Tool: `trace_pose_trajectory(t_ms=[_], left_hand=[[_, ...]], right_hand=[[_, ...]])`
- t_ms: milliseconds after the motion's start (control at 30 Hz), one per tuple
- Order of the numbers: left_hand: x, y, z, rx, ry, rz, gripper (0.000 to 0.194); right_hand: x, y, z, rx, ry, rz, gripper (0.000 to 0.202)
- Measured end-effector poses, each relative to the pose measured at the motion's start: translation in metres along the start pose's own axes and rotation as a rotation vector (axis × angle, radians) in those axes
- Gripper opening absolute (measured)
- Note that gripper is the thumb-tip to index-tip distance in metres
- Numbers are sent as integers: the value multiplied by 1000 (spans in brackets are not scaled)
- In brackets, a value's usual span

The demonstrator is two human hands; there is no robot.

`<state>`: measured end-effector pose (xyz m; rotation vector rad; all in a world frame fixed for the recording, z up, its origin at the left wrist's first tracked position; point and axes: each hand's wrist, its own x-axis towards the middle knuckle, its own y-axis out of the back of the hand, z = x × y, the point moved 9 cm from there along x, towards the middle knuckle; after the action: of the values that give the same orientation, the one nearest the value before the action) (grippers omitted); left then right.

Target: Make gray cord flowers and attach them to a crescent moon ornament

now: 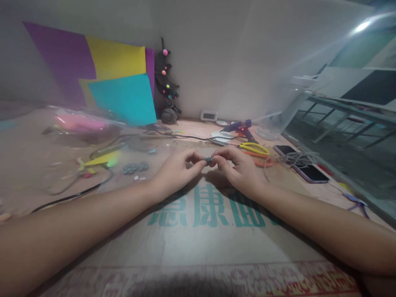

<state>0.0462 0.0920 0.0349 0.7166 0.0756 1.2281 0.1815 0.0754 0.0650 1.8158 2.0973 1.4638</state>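
The worktop (201, 249), printed with green characters and a red border, filled the lower and middle frame. Coloured sheets (123, 101) in purple, yellow and blue stood at upper left, with a clear bag (80, 122) holding something pink below them. The left hand (177, 168) and right hand (238, 168) met at the centre of the frame, each pinching between thumb and fingers a small dark piece (208, 161); its exact form was too small to tell. A phone (314, 174) lay at right, with a cable (298, 158) bundled at its far end. A glue gun (243, 128), showing a red light, lay right of upper centre, near yellow handles (256, 148). Grey flower shapes (136, 167) lay left of the left hand, beside small white scraps (136, 177).
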Motion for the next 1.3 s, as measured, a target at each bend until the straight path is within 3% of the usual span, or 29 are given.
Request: trace_pose_trajectory(t_ms=[333, 567, 867, 1300], left_hand=[[1, -1, 3, 14, -37, -3, 14], [0, -1, 4, -43, -55, -21, 18], [1, 1, 5, -68, -46, -21, 19], [-1, 1, 4, -69, -34, -16, 17]], right_hand=[[-3, -12, 15, 308, -167, -27, 13], [-2, -16, 24, 386, -276, -41, 17], [-2, -35, 46, 728, -484, -93, 36], [-4, -36, 45, 700, -525, -135, 32]])
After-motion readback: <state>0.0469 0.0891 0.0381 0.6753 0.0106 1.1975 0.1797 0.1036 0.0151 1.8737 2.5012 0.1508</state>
